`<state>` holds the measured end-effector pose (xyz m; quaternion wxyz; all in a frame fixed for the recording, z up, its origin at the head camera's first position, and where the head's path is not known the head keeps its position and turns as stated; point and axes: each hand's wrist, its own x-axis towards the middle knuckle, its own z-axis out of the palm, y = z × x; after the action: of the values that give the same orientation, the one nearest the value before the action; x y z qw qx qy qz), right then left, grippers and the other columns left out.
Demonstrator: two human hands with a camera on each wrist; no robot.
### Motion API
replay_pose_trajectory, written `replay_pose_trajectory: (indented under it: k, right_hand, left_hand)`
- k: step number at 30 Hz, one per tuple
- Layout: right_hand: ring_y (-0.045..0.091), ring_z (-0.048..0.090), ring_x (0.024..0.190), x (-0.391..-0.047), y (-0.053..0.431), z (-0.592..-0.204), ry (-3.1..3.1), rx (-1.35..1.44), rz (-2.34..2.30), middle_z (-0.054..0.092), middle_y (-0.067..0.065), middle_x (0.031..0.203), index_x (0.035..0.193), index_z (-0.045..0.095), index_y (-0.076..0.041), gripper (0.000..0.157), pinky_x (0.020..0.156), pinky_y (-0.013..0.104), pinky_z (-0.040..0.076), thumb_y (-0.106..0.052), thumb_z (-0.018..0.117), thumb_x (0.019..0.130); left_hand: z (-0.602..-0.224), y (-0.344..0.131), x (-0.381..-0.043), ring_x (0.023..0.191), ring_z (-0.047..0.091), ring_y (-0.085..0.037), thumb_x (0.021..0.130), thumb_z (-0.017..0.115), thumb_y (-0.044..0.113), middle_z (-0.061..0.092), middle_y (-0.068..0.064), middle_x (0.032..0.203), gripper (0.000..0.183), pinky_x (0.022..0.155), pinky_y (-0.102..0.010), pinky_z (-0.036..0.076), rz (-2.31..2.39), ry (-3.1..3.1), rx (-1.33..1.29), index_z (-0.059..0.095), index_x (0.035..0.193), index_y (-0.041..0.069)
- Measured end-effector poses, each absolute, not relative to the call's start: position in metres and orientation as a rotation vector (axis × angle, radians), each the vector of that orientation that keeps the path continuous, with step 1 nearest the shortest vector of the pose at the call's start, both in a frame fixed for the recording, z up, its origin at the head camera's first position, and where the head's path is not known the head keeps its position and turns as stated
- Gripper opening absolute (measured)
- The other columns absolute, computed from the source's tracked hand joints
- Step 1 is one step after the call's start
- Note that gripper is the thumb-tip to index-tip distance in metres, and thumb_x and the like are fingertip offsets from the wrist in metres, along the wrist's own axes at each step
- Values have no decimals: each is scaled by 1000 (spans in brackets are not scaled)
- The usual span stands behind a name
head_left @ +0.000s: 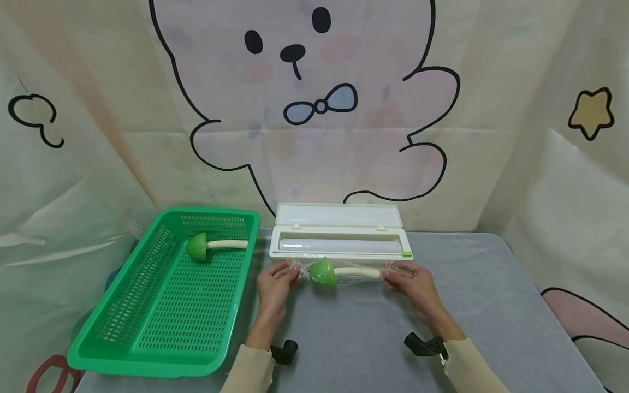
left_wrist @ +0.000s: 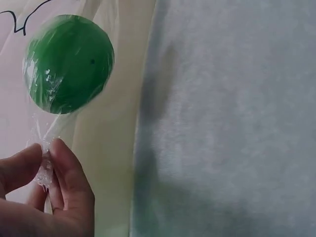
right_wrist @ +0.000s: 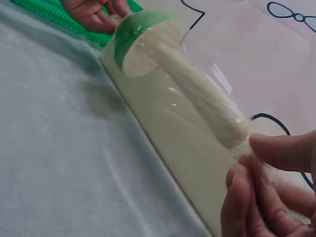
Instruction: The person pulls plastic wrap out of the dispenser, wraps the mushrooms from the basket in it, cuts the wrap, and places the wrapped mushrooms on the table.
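A mushroom (head_left: pixel 322 272) with a green cap and a long white stem is wrapped in clear cling film (left_wrist: pixel 43 170) and held up off the table. My left hand (head_left: pixel 276 288) pinches the gathered film just past the cap. At the stem's end, my right hand (head_left: pixel 411 285) grips the film between thumb and fingers; the right wrist view shows the stem (right_wrist: pixel 200 96) sloping down toward that thumb. Just behind the mushroom, a white cling film dispenser (head_left: pixel 339 254) stands with its lid (head_left: pixel 339 215) raised and a roll (head_left: pixel 339 244) inside.
To the left stands a green plastic basket (head_left: pixel 239 305) with slotted walls. A second mushroom (head_left: pixel 197 247), green-capped, lies in it near the far end. Grey cloth covers the table (head_left: pixel 354 349), and a printed curtain (head_left: pixel 491 109) hangs close behind its far edge.
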<state>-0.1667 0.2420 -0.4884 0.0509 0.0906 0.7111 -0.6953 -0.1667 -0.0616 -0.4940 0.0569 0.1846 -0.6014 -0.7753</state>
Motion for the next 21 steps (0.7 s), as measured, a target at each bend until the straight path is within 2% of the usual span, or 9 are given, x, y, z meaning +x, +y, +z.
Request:
replay_pose_trajectory:
  k: [2,5,9,15,21]
  right_hand:
    - [9,69,76,-167,243,-486,2182,261,-2063,75,-2,90,127,59,14,44,72,28,59,-10,74,94]
    - [11,68,83,-168,246,-481,2232,230,-2036,74,-4,95,123,66,12,41,77,30,58,-16,76,94]
    - [15,67,86,-175,248,-474,2309,225,-2052,72,-4,92,114,72,7,35,81,32,58,-20,78,93]
    - [21,69,86,-187,247,-463,2384,188,-2099,72,-4,90,110,73,5,34,78,30,59,-22,79,91]
    - [17,68,87,-198,248,-450,2402,149,-2103,73,-7,92,113,72,5,40,80,30,59,-28,79,91]
  left_hand:
    - [-493,-62,-169,75,69,-14,91,75,1,70,-12,92,31,77,-35,60,-2359,-1846,565,67,118,-11]
    - [-489,-62,-171,77,68,-13,92,74,3,70,-12,95,26,77,-33,60,-2355,-1852,521,71,115,-9]
    - [-481,-62,-176,78,68,-13,93,74,4,72,-14,100,22,75,-29,59,-2350,-1823,461,74,112,-7]
    - [-468,-61,-185,86,71,-16,94,71,2,71,-16,106,22,79,-28,59,-2392,-1758,409,73,114,-7]
    - [-454,-60,-195,87,72,-15,94,70,-1,70,-16,105,25,81,-29,59,-2438,-1669,370,70,117,-11]
